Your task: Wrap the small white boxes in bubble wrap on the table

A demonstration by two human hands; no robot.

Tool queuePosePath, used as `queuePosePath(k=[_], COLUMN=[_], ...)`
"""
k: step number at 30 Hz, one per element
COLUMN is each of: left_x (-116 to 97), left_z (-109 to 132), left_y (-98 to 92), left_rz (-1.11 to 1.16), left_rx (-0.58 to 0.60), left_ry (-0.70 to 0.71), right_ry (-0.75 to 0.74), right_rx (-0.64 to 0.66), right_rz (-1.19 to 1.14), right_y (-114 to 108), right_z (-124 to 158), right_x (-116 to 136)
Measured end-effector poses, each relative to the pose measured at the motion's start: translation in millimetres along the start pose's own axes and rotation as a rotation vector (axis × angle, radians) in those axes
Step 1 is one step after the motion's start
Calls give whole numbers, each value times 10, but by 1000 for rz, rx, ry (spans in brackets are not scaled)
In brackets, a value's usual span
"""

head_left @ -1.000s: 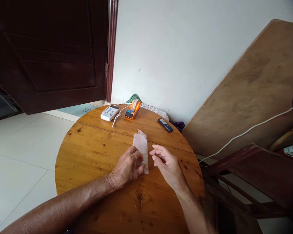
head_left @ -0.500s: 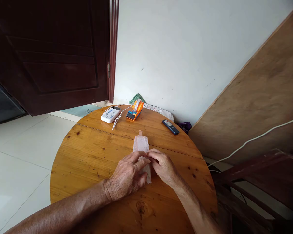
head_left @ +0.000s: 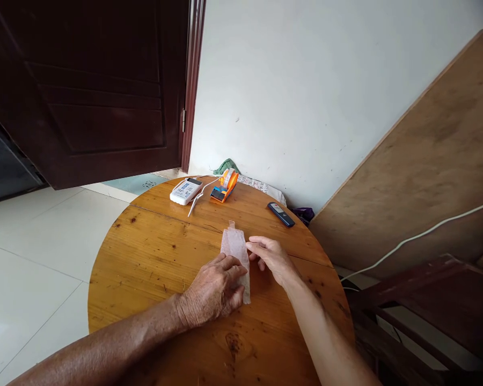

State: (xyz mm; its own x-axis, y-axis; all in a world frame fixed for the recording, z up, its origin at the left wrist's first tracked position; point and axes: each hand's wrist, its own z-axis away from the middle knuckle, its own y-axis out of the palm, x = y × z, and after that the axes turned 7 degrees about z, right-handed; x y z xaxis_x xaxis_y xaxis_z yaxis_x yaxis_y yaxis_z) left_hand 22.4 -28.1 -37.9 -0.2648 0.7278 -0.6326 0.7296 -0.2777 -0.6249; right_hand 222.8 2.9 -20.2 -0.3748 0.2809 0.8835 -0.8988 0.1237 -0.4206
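A narrow, pale pink bubble wrap packet lies lengthwise on the round wooden table. From its far end sticks out a short strip of clear tape. My left hand rests over the packet's near half, fingers curled down on it and the thumb by its lower edge. Just off the packet's right edge is my right hand, its fingers apart with nothing visible in them. Whatever the wrap encloses cannot be made out.
Toward the far edge sit an orange tape dispenser, a white power bank with a white cable, and a dark remote control. Behind the table rises a white wall; a wooden board leans at the right.
My right hand has come away from my left fingers, moving up and right to the packet's edge, and its fingers have opened. My left hand stays on the packet. The view has shifted slightly.
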Motion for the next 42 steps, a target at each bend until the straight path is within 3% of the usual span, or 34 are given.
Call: queuePosePath(k=[5,10,13,21,25,31,37,42], left_x=[5,1,31,75,58,63,133,158], left_z=[17,-6,-35,-32,11,69,90,76], left_y=[-8,-68,-101,-53,-13,17,57,-17], left_rz=[20,44,66,75,11,-59,22,98], left_rx=[18,44,37,-30,-103,-209,-316,-166], left_ry=[2,-63,-96,-75,-79,-88,-143,-51], right_ry=[-33,-288,-342,-398,-465,-525,-651,-866], right_rx=[127,-17,-37,103,62,25,-72,-80], right_rz=[-54,-35,-38,-38,141,179,294,387], right_y=[169,222,214,148,82,80,149,171], right_z=[-116,-124,-81,266,491,681,871,967], right_x=[36,-14,14,254,300,170,-6,-172])
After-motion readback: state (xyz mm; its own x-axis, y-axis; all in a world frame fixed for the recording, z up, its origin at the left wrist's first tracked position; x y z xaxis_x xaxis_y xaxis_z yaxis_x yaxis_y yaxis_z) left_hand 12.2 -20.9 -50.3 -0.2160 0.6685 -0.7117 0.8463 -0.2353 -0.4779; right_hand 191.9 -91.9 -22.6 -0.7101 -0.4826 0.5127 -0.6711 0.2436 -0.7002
